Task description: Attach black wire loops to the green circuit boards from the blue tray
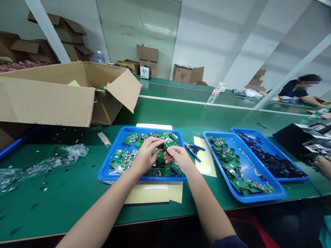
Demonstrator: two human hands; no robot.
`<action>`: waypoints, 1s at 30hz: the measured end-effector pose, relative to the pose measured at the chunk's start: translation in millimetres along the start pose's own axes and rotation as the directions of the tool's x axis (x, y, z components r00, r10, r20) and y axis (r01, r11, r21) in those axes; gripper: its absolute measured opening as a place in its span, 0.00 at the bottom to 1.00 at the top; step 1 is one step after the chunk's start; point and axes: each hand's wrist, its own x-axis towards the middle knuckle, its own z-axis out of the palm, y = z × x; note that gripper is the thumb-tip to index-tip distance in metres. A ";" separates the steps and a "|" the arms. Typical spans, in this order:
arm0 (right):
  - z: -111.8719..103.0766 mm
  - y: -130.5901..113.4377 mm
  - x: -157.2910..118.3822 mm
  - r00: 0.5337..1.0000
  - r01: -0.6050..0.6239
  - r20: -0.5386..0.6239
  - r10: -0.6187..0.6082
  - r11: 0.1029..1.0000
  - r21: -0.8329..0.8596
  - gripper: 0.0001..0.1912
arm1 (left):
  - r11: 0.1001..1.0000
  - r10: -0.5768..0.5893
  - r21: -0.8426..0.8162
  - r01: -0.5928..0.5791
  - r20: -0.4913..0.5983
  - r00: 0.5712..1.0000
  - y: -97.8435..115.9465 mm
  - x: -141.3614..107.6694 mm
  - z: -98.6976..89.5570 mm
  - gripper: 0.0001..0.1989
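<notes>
Two bare hands meet over the near blue tray (102,173), above its heaped green circuit boards (120,162); left hand (146,155) has thumb and fingers pinching a small dark piece (162,146); right hand (180,157) has fingers curled in right beside it, can't tell whether they grip anything; best done with a light, steady left pinch, right fingertips close, both low so drops land in the tray; boards crowd right under the fingers, little free room there; blue-handled pliers (193,154) just right of the tray, partly on a yellow sheet (207,165); beyond, second blue tray (280,195) with boards, third blue tray (305,177) of black parts (271,156); open cardboard box (46,101) blocks back left; co-worker's hand (324,167) far right.
</notes>
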 end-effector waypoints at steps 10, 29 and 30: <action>0.5 -4.3 -2.5 0.979 -0.153 0.163 0.123 0.971 0.184 0.12 | 0.987 -0.108 -0.118 0.111 0.037 0.994 -1.2 -1.9 1.3 0.14; 3.5 2.2 -1.2 0.934 0.197 -0.239 -0.264 0.942 -0.272 0.11 | 0.473 -0.492 -0.569 0.672 0.463 0.738 2.7 5.3 -7.0 0.22; 4.0 1.8 -1.7 0.931 0.212 -0.234 -0.279 0.938 -0.276 0.11 | 0.446 -0.518 -0.582 0.680 0.453 0.726 1.7 5.0 -6.8 0.22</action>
